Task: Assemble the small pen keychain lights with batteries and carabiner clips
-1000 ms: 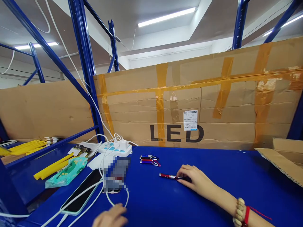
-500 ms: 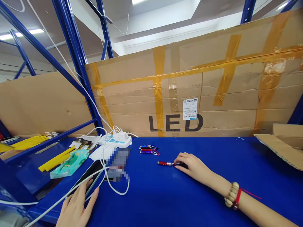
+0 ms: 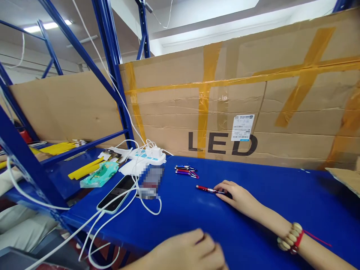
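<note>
Hands part on the blue tabletop [image 3: 267, 195]: right hand [image 3: 237, 195] pinches a red penlight [image 3: 206, 189], three more penlights [image 3: 186, 171] lying at its 11 o'clock; left hand [image 3: 185, 253] curls loosely, empty, at 6 o'clock.

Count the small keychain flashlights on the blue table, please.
4. One red flashlight lies at the right hand fingertips. A cluster of three lies behind it, near the power strip; more may be hidden there.
</note>
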Demonstrator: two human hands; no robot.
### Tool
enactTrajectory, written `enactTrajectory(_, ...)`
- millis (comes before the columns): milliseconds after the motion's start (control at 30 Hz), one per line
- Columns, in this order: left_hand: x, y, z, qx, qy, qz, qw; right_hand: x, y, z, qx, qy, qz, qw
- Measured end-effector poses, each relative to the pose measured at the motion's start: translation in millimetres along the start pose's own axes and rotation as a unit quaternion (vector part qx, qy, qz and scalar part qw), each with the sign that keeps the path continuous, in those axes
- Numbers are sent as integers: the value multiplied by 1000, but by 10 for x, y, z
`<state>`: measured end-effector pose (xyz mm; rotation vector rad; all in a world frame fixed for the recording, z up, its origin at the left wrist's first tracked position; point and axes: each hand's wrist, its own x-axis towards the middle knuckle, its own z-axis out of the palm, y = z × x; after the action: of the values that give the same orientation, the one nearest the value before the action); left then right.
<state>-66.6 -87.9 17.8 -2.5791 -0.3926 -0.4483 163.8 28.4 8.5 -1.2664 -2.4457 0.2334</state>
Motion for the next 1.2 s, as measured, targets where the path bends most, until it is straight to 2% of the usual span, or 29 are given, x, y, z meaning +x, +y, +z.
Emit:
enactTrajectory(33,174,-84,63,-11,-14,-25,1000,9,3,0,4,-4,2,1000)
enactTrajectory(133,565,-358,332,4,-38,-154,987,48,26,-8,4,-12,15,1000)
enactTrajectory(200,707,-502,538,29,-70,-230,970,75,54,-9,-8,-12,27,1000)
enactTrajectory(300,780,-619,770,25,-129,-316,940,89,109,14,-21,8,24,999)
enactTrajectory(433,741,-647,866,-27,-113,-336,935,54,179,73,-12,37,-5,999)
enactTrajectory(833,692,-588,861,-116,-122,-333,928,-48,317,251,22,96,-28,995)
enactTrajectory(1000,683,-586,861,-129,-103,-346,924,-86,368,211,2,90,-19,996)
enactTrajectory(1200,675,-607,845,-165,-87,-362,914,-126,482,173,-30,113,-46,992)
